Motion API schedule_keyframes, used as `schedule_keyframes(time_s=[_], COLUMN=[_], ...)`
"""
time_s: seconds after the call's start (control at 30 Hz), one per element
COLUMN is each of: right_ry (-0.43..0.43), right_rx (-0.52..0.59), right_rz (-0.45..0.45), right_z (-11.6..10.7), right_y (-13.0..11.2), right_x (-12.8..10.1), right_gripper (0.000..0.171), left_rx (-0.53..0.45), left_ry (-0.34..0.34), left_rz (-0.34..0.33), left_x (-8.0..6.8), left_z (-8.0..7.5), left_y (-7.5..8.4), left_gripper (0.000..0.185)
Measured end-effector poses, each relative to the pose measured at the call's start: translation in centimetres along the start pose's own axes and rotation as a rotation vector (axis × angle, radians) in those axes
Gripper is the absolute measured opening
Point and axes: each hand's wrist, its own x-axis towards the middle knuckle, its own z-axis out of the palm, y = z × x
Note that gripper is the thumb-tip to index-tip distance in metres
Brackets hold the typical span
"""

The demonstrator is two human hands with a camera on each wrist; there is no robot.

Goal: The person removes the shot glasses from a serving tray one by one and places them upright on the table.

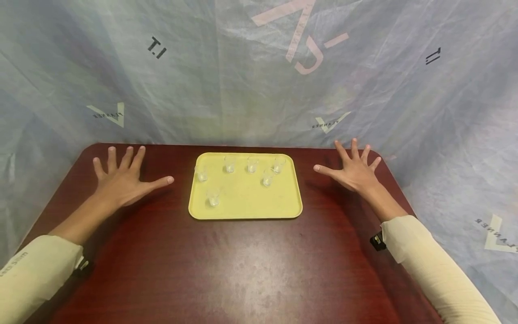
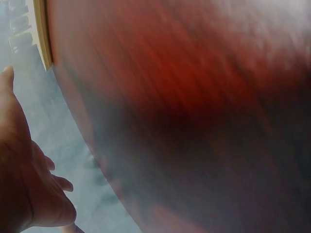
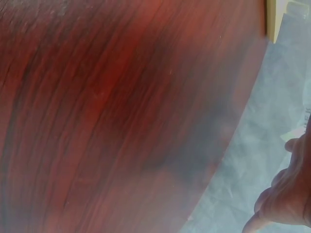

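A pale yellow tray [image 1: 247,211] lies at the middle back of a dark red wooden table [image 1: 226,270]. Several small clear glasses stand on it, most along the far edge [image 1: 229,163] and one nearer the front left [image 1: 213,196]. My left hand [image 1: 121,180] hovers left of the tray with its fingers spread, holding nothing. My right hand [image 1: 354,171] is held the same way right of the tray, fingers spread and empty. The left wrist view shows the left hand [image 2: 24,184] beside the blurred table, with the tray's edge [image 2: 43,34] at the top left. The right hand [image 3: 286,199] sits at the right wrist view's lower right.
A grey-blue plastic sheet [image 1: 259,72] with printed marks hangs behind and around the table. The table's rounded back corners lie just beyond each hand. Cream sleeves [image 1: 429,261] cover both forearms.
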Motion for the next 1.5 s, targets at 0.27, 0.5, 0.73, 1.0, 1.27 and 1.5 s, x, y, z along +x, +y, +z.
schedule_keyframes(time_s=[0.27,0.5,0.73,1.0,1.27,1.5], right_ry=[-0.010,-0.005,-0.014,-0.026,-0.052,-0.065], right_rx=[-0.013,0.002,0.017,0.042,0.054,0.069], right_rz=[-0.019,-0.032,-0.048,-0.059,-0.060,-0.064], right_z=[0.3,0.5,0.6,1.1,1.1,1.0], right_y=[-0.5,-1.0,-1.6,-2.4,-2.7,-2.7], right_x=[0.0,0.2,0.4,0.4,0.6,0.3], right_gripper=[0.122,0.121,0.121,0.120,0.120,0.119], left_rx=[-0.005,-0.003,-0.020,-0.031,-0.095,-0.137], left_ry=[-0.024,-0.067,-0.109,-0.138,-0.185,-0.213], left_rz=[0.022,0.044,0.051,0.082,0.148,0.211], left_x=[-0.7,-1.0,-1.1,-1.3,-1.6,-1.5], left_z=[0.8,1.6,2.6,4.1,4.9,5.2], left_y=[1.5,2.9,4.4,6.0,7.2,8.7], left_gripper=[0.142,0.141,0.142,0.139,0.112,0.086])
